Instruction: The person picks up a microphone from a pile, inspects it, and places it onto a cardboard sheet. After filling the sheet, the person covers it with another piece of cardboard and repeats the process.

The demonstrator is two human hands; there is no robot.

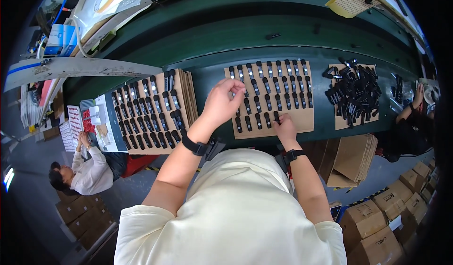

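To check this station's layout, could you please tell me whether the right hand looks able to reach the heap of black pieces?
Probably yes: between the right hand and the heap of black pieces I see only bare cardboard and green worktop, nothing upright blocking the way.

Foam-tipped microphones [279, 70] are black and dark grey with pale round spots; cardboard sheet [303, 119], plain brown; worktop [210, 78], dark green; wristbands [295, 155], black; T-shirt [236, 208], plain cream.

right fingers [285, 118] touch black device [276, 115]; left fingers [239, 87] above cardboard sheet [304, 119].
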